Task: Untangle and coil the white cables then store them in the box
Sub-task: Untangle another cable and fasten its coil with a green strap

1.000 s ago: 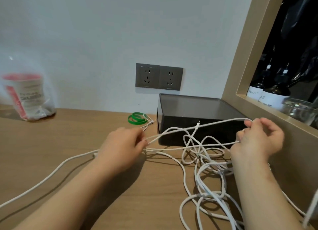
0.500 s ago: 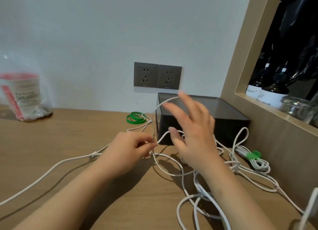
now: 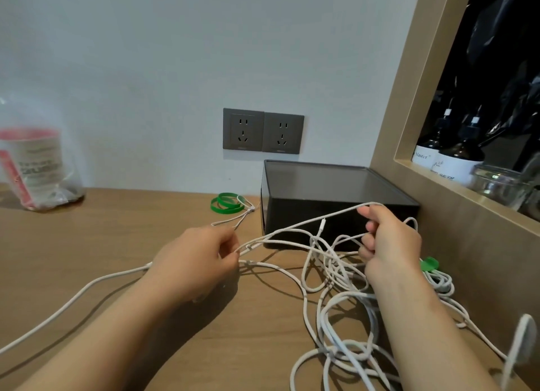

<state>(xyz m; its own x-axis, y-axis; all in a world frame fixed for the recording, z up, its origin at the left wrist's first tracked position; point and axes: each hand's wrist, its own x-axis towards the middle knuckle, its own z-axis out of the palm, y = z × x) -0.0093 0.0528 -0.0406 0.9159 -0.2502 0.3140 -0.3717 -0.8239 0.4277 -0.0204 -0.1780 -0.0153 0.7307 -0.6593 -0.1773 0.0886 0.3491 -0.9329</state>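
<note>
Both hands are working the untangling step: the left hand (image 3: 195, 262) and right hand (image 3: 391, 244) each pinching a strand of the tangled white cables (image 3: 336, 276), which are sprawling over the wooden bench (image 3: 87, 244) before the dark rectangular box (image 3: 336, 194). Next probably calls for freeing one loop.

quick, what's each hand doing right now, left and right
Left hand: closed, pinching the white cables.
Right hand: closed, holding strands of the same cables, raised in front of the black box.

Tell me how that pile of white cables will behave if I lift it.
Probably floppy: the white cables sag in loose loops between the left hand and right hand. Likely light. The crossed loops on the desk would probably snag and drag along together.
</note>
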